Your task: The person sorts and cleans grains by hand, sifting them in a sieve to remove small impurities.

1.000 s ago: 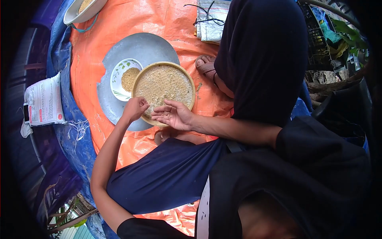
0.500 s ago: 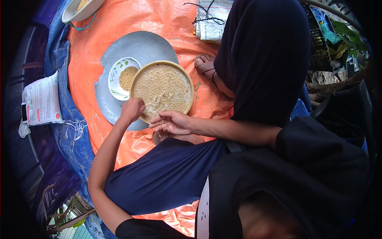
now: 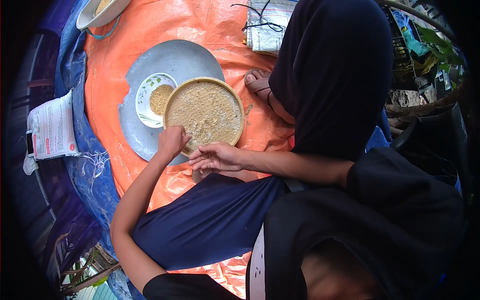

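Note:
A round woven tray (image 3: 241, 107) holds a spread of tan grain (image 3: 207, 107) mixed with whitish bits. At the tray's near left rim, my left hand (image 3: 173, 142) is closed, fingertips pinched together; whatever they hold is too small to make out. My right hand (image 3: 215, 156) is beside it at the near rim, palm up and loosely cupped, with a few tan grains that seem to lie in it. A white bowl (image 3: 145, 102) with a green leaf pattern stands left of the tray, partly overlapped by it, with a heap of grain (image 3: 160, 99) inside.
Tray and bowl are on a round grey metal sheet (image 3: 187, 57) over an orange tarp (image 3: 170, 22). A white basin (image 3: 107, 15) with grain is at the upper left. A printed bag (image 3: 52, 127) lies on the left side, and a folded woven sack (image 3: 267, 25) lies near my raised knee.
My left hand has shifted slightly right along the tray's near rim, its fingers still curled. My right hand has barely moved.

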Demonstrator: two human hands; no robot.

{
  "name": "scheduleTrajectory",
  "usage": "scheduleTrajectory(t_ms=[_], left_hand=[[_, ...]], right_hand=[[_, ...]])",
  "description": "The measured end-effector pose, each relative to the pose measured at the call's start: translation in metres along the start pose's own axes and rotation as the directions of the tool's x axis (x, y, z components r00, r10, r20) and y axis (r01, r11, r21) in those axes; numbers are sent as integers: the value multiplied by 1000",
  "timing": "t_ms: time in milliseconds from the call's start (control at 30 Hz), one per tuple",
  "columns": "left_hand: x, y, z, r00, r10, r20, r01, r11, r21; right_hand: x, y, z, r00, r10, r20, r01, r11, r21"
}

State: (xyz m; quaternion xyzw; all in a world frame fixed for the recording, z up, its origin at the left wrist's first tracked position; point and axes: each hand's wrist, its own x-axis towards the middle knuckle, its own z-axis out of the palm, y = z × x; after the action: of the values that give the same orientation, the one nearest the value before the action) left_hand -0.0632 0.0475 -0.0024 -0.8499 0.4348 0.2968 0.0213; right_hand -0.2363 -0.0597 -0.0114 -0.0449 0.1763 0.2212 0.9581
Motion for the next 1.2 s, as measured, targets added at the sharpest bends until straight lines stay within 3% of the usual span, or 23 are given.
scheduleTrajectory(t_ms=[133,333,633,700,900,933,1000,1133,1200], left_hand=[[2,5,-1,1000,-1,-14,2,999,45],[9,-2,10,986,162,-35,-158,982,107],[17,-6,13,987,160,23,-161,978,134],[18,-7,3,992,106,75,-113,990,85],[23,-28,-9,982,78,171,-50,985,-163],[23,-29,-9,970,70,233,1,958,-288],[21,-24,-13,932,80,355,122,850,-512],[10,4,-27,880,125,459,202,775,-599],[7,12,-26,872,163,462,202,739,-643]], right_hand=[[-1,-1,1,999,-2,-36,2,1000,-19],[3,0,-2,999,-17,-47,12,996,-91],[3,-2,-4,997,-40,-71,36,998,-60],[5,-1,-6,996,-49,-81,45,998,-46],[17,4,-31,860,-204,-467,59,950,-306],[17,4,-31,831,-229,-507,51,939,-341],[17,2,-32,847,-250,-470,64,925,-375],[18,0,-33,855,-293,-428,98,901,-422],[18,-1,-32,854,-308,-420,161,923,-350]])
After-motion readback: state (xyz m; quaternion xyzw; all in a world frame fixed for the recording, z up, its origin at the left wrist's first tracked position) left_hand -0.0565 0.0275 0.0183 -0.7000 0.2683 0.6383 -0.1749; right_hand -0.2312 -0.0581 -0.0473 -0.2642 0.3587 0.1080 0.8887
